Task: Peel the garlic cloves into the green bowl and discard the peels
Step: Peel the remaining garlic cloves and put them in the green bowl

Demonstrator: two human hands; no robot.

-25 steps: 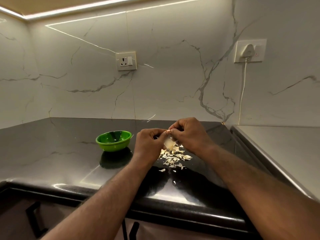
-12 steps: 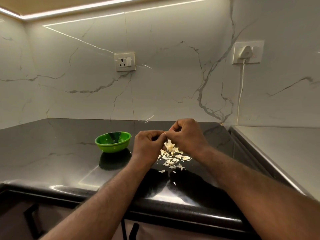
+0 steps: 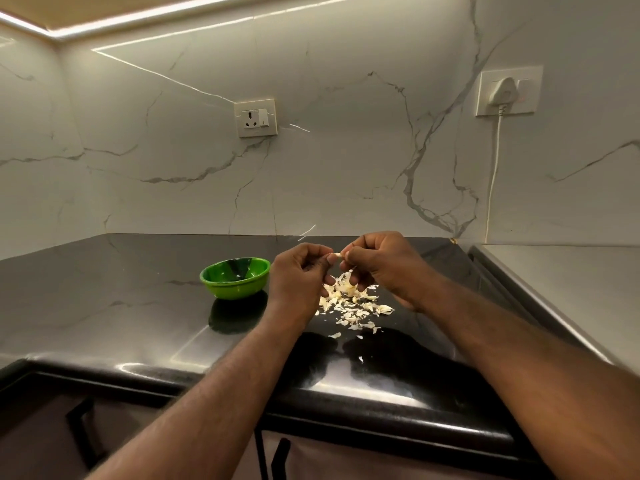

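glossy black countertop (image 3: 104, 306) in a corner, white marble wall (image 3: 346, 168) behind with a socket (image 3: 255, 118) and a plugged-in white cord (image 3: 496, 168) far right. green bowl (image 3: 235, 289) sits left of the hands, peel pile (image 3: 353, 306) on the counter below them. left hand (image 3: 301, 275) and right hand (image 3: 384, 265), fingers curled, both pinch one small pale garlic bit (image 3: 337, 254) above the pile.

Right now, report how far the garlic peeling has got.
Done: a heap of peels lies on the counter beside the green bowl. In hand: the left hand and right hand pinch a small pale garlic clove between them above the heap. Left: the peels are not discarded; what the bowl holds is unclear.
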